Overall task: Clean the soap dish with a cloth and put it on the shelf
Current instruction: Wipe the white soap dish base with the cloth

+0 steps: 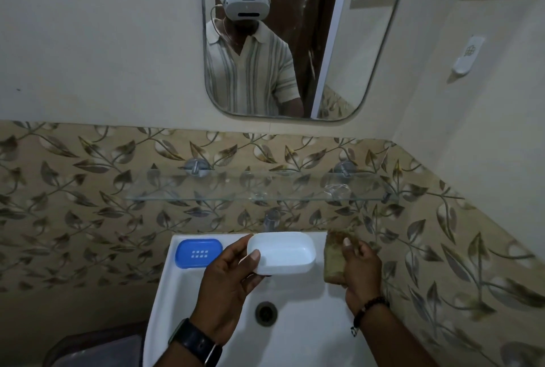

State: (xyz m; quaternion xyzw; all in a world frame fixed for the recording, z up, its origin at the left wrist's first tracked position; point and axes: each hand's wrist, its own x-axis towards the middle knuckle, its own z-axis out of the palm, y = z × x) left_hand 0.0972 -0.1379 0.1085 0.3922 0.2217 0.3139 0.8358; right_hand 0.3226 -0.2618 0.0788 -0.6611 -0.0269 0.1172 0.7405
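1. i see the left hand [227,281] closed around the left end of the white soap dish [281,253], thumb on its near rim, holding it above the sink [298,334].
2. the right hand [361,268] pinches a brownish cloth [333,260] at the dish's 3 o'clock, just beside it; i cannot tell if they touch.
3. i judge the task is at the wiping step or close to it, with the placing not yet done: the glass shelf [256,186] at the dish's 12 o'clock holds no dish.
4. the white dish's inside is turned from me, so i cannot tell what is in it.
5. a blue tray [198,252] with drain holes lies on the sink rim at 9 o'clock, holding nothing.
6. the sink looks dry, with nothing in it.
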